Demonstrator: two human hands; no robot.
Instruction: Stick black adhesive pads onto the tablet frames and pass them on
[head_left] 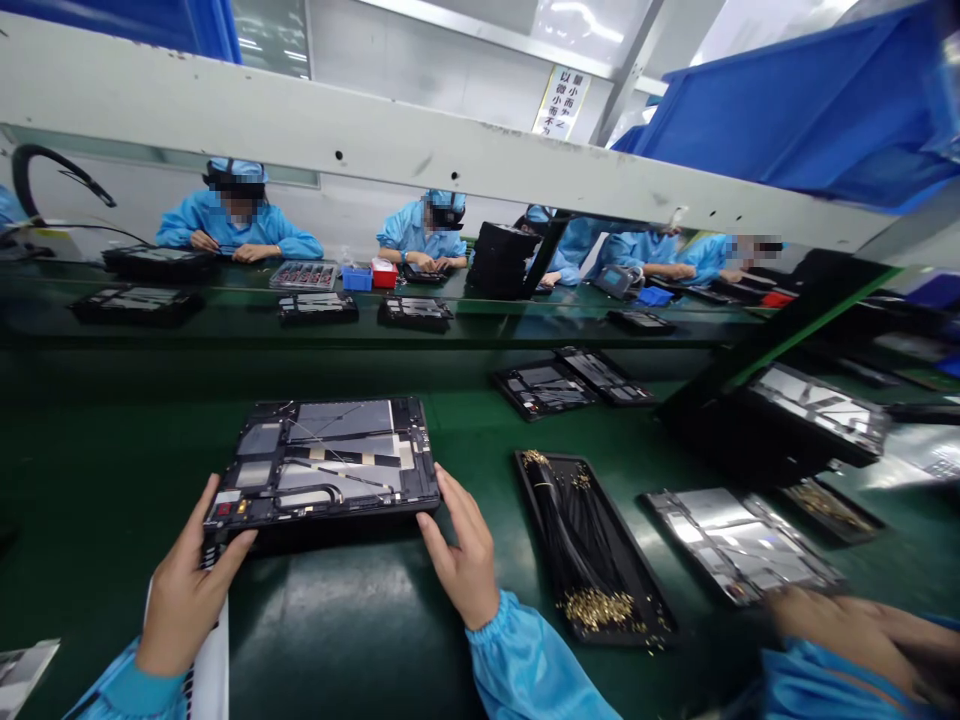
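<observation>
An opened tablet chassis (330, 462) with exposed boards and thin cables lies on the green bench in front of me. My left hand (184, 590) grips its near left corner, thumb on the edge. My right hand (463, 550) holds its near right corner with the fingers closed against the side. Both sleeves are light blue.
A black tray (600, 560) of thin black cables with gold ends lies to the right. Beyond it lie silver plates (739, 545) and more chassis (544, 388). A co-worker's hand (847, 630) reaches in at the lower right. Several people in blue sit across the conveyor (450, 330).
</observation>
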